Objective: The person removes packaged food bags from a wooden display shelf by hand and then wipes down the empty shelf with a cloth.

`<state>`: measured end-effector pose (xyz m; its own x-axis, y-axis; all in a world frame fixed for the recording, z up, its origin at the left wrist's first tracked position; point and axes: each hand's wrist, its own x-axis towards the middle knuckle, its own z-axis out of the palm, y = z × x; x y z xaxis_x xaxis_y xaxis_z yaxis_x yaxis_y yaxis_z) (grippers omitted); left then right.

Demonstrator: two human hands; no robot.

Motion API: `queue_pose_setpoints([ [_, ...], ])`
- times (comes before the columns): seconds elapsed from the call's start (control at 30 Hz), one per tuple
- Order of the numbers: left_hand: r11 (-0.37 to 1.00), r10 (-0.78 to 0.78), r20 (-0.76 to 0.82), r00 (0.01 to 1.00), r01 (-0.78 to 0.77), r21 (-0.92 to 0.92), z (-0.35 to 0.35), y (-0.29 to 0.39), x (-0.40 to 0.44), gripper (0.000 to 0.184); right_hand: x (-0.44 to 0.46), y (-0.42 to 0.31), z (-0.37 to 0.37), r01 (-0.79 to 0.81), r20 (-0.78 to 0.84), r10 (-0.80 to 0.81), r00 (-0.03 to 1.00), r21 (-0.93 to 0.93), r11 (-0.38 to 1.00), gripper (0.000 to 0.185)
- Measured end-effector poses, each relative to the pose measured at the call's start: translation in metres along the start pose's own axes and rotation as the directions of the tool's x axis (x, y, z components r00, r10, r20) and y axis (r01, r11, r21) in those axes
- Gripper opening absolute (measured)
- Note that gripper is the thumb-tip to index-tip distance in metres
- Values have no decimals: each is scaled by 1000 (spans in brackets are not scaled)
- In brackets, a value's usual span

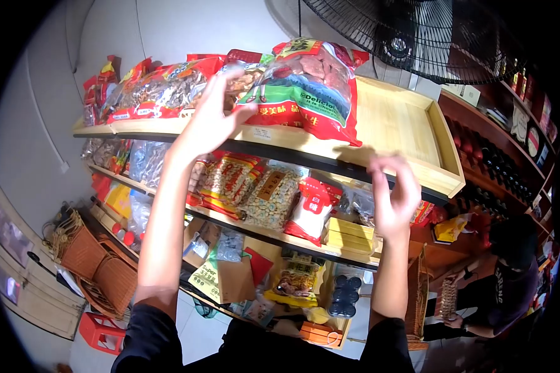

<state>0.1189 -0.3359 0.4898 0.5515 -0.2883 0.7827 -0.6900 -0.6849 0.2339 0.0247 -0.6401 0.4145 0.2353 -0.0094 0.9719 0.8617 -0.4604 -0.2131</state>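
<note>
My left hand is raised in front of the top shelf, its fingers and thumb apart and nothing in it. Behind it lies a large red, green and clear bag of reddish dried food, standing near the shelf's front edge. Further left, bags of dried goods sit in a row. My right hand hangs by the front edge of the wooden top shelf, right of the big bag. Its fingers are curved with the thumb apart, and I see nothing held.
Lower shelves hold a white and red bag, bags of pale nuts and a yellow box. A black fan is at top right. To the right, a person holds something. Wicker baskets and a red stool stand left.
</note>
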Motion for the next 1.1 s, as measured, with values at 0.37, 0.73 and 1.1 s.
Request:
queue_pose_setpoints([
  [0.37,996,-82,70,994,80,36,45,-54,-13,67,56,41,39,-81,286,234,929,-461,884,68],
  [0.73,997,-35,-112,993,26,-74,66,-69,-23,56,56,43,42,-221,268,355,895,-424,878,63],
  [1.1,943,-131,-337,932,12,-334,91,-75,-37,47,54,44,41,-203,306,362,880,-449,870,66],
])
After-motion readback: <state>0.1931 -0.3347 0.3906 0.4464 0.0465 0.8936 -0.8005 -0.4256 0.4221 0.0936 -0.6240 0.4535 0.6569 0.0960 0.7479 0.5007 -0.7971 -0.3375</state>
